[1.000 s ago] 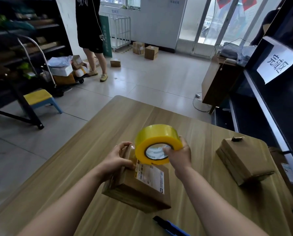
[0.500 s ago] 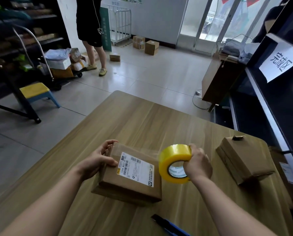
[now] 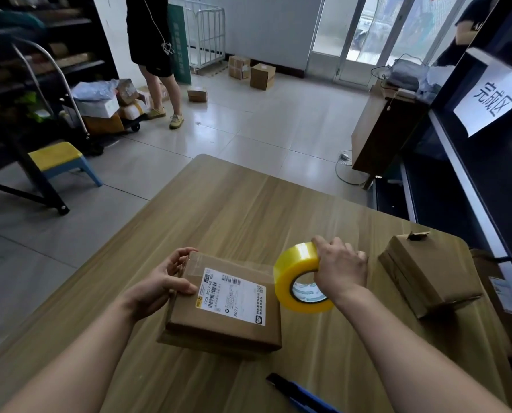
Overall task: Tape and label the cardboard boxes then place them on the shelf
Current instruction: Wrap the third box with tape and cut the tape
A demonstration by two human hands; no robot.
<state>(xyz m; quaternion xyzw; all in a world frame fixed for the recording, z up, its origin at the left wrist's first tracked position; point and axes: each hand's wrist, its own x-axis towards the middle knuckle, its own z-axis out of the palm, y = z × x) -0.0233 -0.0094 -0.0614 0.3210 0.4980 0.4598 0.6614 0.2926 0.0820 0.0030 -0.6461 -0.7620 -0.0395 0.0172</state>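
The cardboard box (image 3: 219, 332) and the second box (image 3: 427, 275) were seen in plain brown, the former bearing a white label (image 3: 234, 295) printed with black barcodes and text and a small yellow mark. The tape roll (image 3: 296, 263) was coloured a translucent yellow around a white printed core, and the table (image 3: 234, 210) was patterned with light wood grain. A blue and black cutter (image 3: 296, 391), a stool (image 3: 55, 155) topped in yellow on blue legs, and a white sign (image 3: 493, 93) lettered in black on the dark shelf (image 3: 472, 180) were noted.

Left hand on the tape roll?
No, the right hand grips the roll, while the left hand holds the box at its left corner.
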